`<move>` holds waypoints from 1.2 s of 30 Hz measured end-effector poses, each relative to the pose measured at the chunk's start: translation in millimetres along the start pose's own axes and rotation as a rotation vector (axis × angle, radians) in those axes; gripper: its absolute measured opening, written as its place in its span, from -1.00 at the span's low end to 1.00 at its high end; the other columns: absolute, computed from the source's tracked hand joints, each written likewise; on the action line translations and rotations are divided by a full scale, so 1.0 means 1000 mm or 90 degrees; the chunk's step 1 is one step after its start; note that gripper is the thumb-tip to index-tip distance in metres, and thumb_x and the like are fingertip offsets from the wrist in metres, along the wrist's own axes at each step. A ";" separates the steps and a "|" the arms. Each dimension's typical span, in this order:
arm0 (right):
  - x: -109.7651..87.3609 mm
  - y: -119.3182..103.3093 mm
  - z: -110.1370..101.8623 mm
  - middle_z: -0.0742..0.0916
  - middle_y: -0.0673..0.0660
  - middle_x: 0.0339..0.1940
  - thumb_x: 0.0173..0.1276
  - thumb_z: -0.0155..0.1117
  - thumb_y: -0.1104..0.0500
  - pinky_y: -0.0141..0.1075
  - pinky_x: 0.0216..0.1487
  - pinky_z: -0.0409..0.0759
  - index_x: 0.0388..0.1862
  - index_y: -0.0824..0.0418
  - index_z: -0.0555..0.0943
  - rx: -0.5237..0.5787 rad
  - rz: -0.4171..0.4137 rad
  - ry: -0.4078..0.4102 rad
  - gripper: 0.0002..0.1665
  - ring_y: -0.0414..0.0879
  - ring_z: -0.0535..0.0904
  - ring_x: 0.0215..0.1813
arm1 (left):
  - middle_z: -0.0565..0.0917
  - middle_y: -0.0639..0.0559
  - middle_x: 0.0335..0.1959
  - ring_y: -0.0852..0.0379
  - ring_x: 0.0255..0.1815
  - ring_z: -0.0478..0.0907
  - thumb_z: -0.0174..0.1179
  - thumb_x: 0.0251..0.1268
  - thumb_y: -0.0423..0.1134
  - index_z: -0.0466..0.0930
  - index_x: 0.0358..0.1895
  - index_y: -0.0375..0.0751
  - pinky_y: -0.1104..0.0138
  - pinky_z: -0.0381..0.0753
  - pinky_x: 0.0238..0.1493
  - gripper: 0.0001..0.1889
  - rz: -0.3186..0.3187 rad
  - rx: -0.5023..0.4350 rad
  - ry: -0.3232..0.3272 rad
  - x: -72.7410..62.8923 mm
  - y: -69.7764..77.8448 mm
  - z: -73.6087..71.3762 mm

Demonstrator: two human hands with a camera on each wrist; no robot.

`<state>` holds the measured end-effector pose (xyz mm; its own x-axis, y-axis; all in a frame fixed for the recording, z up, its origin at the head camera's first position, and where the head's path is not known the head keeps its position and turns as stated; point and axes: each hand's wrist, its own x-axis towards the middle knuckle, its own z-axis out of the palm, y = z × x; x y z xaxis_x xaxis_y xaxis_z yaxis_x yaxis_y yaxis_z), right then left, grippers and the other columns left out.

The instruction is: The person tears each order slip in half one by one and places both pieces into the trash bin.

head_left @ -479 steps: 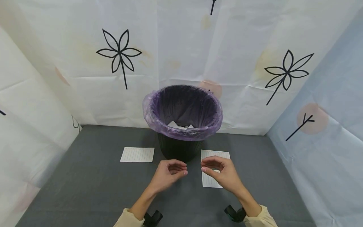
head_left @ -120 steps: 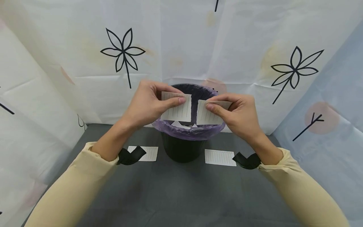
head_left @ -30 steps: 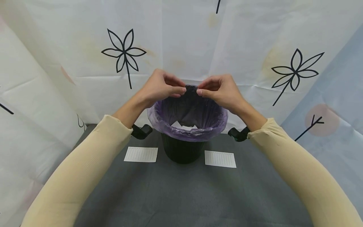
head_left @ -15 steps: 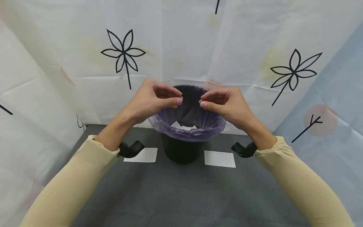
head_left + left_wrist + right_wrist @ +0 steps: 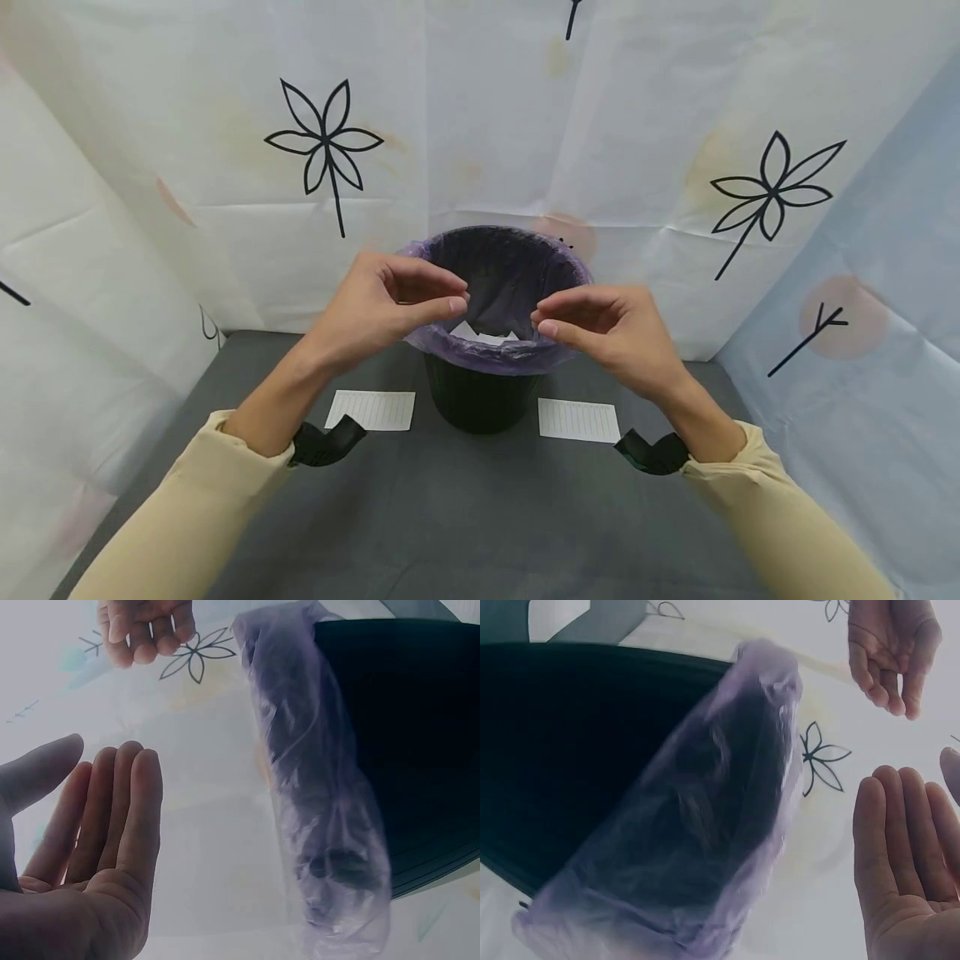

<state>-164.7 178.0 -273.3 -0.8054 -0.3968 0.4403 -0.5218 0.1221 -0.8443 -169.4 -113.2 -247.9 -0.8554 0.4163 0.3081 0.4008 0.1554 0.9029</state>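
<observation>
Both hands hover over the near side of a black trash can point(image 5: 483, 400) lined with a purple plastic bag point(image 5: 517, 358). My left hand point(image 5: 382, 312) is at the can's left, its fingers relaxed and holding nothing. Opposite it, at the right, my right hand point(image 5: 618, 333) has nothing between its thumb and fingers. Inside the can lie white paper pieces point(image 5: 491, 338), partly hidden by the rim. In the left wrist view, the bag's folded edge point(image 5: 322, 795) passes beside the left hand point(image 5: 97, 825), apart from it. The right wrist view has the right hand point(image 5: 907, 862) with its fingers loosely straight.
A lined paper card point(image 5: 372, 411) lies on the dark grey table point(image 5: 480, 517) to the can's left, and another lined card point(image 5: 577, 419) to its right. A white curtain point(image 5: 480, 125) with flower drawings stands behind. A black strap point(image 5: 327, 442) sits on the left wrist.
Sixteen seconds ago two cards lay at the right; one is there now. Four seconds ago each hand held a torn card half over the can; both are gone. The hands have since drawn back and apart.
</observation>
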 end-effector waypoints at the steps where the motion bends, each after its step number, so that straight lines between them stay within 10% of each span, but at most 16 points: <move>1: -0.003 0.000 0.001 0.81 0.20 -0.18 0.26 0.43 0.48 -0.27 -0.09 0.70 -0.08 0.42 0.74 0.008 -0.003 -0.002 -0.76 0.02 0.77 -0.14 | 0.79 -0.05 -0.16 -0.01 -0.15 0.74 0.44 0.24 -0.39 0.76 -0.04 -0.32 0.22 0.70 -0.08 -0.76 0.003 -0.001 0.001 -0.003 -0.001 0.001; 19: -0.051 0.022 0.024 0.80 0.24 -0.13 0.29 0.36 0.51 -0.21 -0.07 0.71 -0.03 0.46 0.70 0.075 0.001 -0.034 -0.74 0.01 0.77 -0.09 | 0.78 -0.08 -0.18 -0.07 -0.15 0.75 0.40 0.26 -0.42 0.76 -0.07 -0.30 0.25 0.70 -0.10 -0.81 -0.010 -0.049 -0.015 -0.047 -0.031 0.023; 36: -0.078 0.054 0.042 0.77 0.34 -0.09 0.32 0.37 0.47 -0.15 -0.05 0.71 -0.03 0.47 0.69 0.115 0.074 -0.018 -0.76 0.05 0.77 -0.06 | 0.77 -0.18 -0.16 -0.08 -0.18 0.76 0.42 0.26 -0.36 0.75 -0.08 -0.32 0.26 0.71 -0.10 -0.81 -0.069 -0.056 0.013 -0.075 -0.095 0.037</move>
<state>-118.4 177.5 -365.9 -0.8478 -0.4153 0.3298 -0.3646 0.0047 -0.9312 -131.2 -125.8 -367.9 -0.8987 0.3834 0.2129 0.2764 0.1182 0.9538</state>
